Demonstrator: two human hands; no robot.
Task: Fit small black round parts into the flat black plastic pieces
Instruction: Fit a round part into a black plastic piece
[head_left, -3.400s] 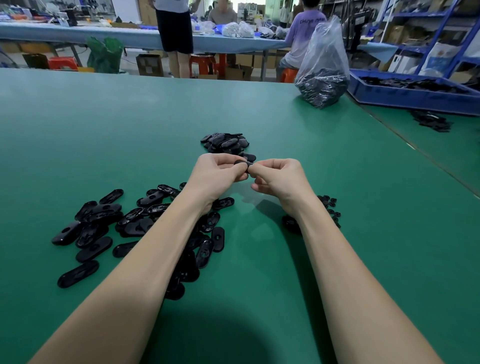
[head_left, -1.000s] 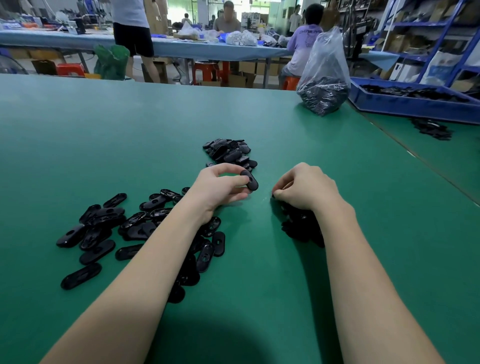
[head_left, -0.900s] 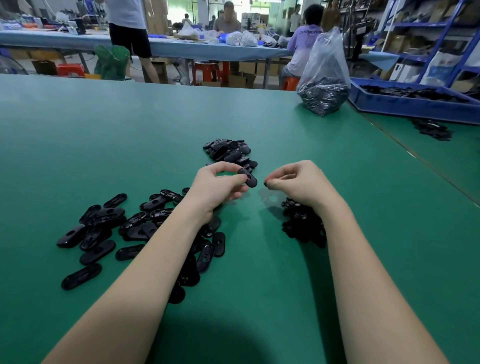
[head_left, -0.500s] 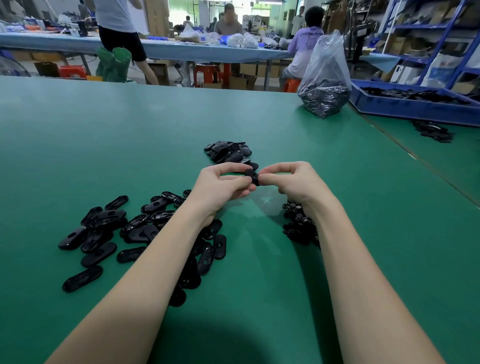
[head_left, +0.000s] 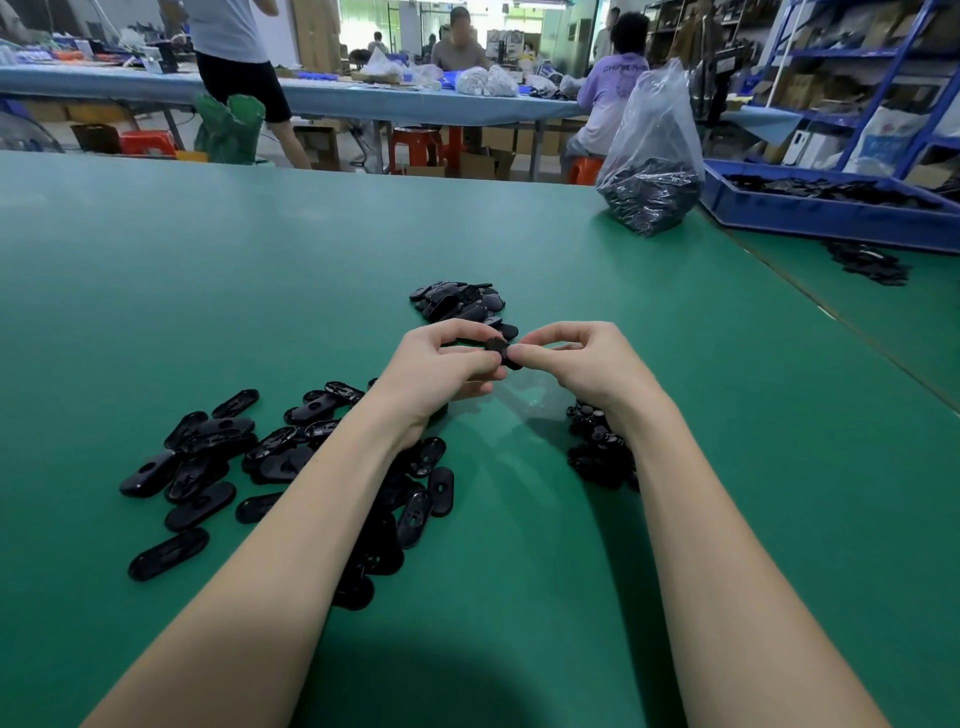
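Table: a broad green matte work surface (head_left: 260, 249) fills the view, with both bare forearms reaching forward over it.
Loose pieces, left: a scatter of flat black oblong plastic pieces (head_left: 218, 462) lies on the green surface under and to the left of the left forearm, several overlapping.
Small parts, right: a heap of small black round parts (head_left: 597, 447) sits just beside the right wrist, partly hidden by it.
Left hand: the left hand (head_left: 441, 369) is raised above the table, fingers curled, pinching one flat black plastic piece (head_left: 501, 353) between thumb and forefinger.
Right hand: the right hand (head_left: 582, 364) meets it fingertip to fingertip, thumb and forefinger pinched against the same held piece (whether a round part sits under those fingertips cannot be told).
Far heap: a second pile of black oblong pieces (head_left: 457, 304) lies just beyond the hands.
Bag: a clear plastic bag of black parts (head_left: 649, 176) stands upright near the far right edge.
Bin: a blue plastic tray (head_left: 831, 218) holding dark parts rests on the adjoining table to the right.
Background: people at a long blue-topped bench (head_left: 363, 98).
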